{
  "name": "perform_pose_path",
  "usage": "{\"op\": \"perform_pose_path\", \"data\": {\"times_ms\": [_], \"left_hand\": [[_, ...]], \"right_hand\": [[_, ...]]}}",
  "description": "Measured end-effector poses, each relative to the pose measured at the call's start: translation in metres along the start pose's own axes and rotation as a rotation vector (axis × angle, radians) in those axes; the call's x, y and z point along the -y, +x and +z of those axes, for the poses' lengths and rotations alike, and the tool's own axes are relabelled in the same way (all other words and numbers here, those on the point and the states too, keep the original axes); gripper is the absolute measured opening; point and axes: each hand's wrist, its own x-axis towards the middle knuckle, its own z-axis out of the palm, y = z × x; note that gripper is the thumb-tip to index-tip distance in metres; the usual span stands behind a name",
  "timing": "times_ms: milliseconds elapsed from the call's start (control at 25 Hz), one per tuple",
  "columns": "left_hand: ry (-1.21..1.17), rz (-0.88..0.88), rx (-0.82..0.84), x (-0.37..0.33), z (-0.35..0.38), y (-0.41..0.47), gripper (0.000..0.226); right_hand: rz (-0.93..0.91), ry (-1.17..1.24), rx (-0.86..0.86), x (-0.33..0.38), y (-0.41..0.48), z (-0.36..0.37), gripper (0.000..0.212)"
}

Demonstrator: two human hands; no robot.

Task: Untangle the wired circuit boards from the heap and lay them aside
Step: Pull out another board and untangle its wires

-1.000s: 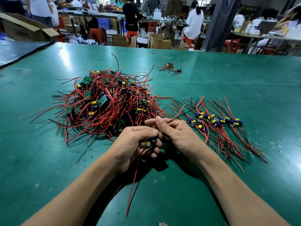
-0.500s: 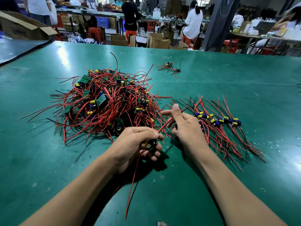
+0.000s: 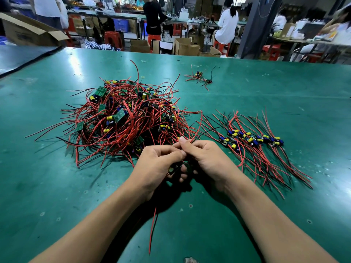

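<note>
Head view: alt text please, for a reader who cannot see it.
The left hand and right hand grip one wired circuit board over a green table. A tangled heap of red-wired boards lies beyond them to the left; a sorted row lies to the right.

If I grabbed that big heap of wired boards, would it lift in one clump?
Probably: the heap has red wires looped through each other. They look floppy; the wire below the left hand trails limply. Likely light, since the boards are small.
</note>
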Motion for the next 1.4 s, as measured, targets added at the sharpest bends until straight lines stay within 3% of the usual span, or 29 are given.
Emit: {"op": "perform_pose_path", "data": {"times_ms": [120, 280, 400, 640, 800, 880, 1000, 1120, 1400], "left_hand": [[0.065, 0.012, -0.005, 0.001, 0.001, 0.001, 0.016], [0.119, 0.027, 0.052, 0.004, 0.0, 0.0, 0.018], [0.149, 0.04, 0.094, 0.005, -0.001, 0.001, 0.018], [0.162, 0.041, 0.106, 0.006, -0.005, 0.001, 0.016], [0.166, 0.033, 0.106, 0.004, -0.005, 0.001, 0.016], [0.152, 0.023, 0.087, 0.004, -0.005, 0.0, 0.016], [0.141, 0.034, 0.045, 0.005, -0.004, -0.001, 0.017], [0.149, 0.088, 0.02, 0.006, -0.002, -0.002, 0.018], [0.126, 0.014, 0.048, 0.004, -0.002, 0.002, 0.02]], "right_hand": [[-0.025, 0.023, -0.109, 0.002, 0.002, 0.0, 0.036], [-0.109, -0.138, -0.414, 0.002, 0.012, -0.011, 0.038], [-0.12, -0.031, -0.495, 0.002, 0.015, -0.015, 0.041], [0.064, 0.636, -0.147, 0.014, 0.013, -0.021, 0.058], [0.098, 0.802, 0.023, 0.017, 0.01, -0.025, 0.052], [0.083, 0.709, -0.006, 0.016, 0.01, -0.022, 0.051], [0.044, 0.319, -0.117, 0.011, 0.009, -0.013, 0.049], [0.046, -0.002, -0.124, 0.002, 0.003, 0.002, 0.042], [0.024, -0.017, -0.226, 0.003, 0.003, 0.01, 0.04]]}}
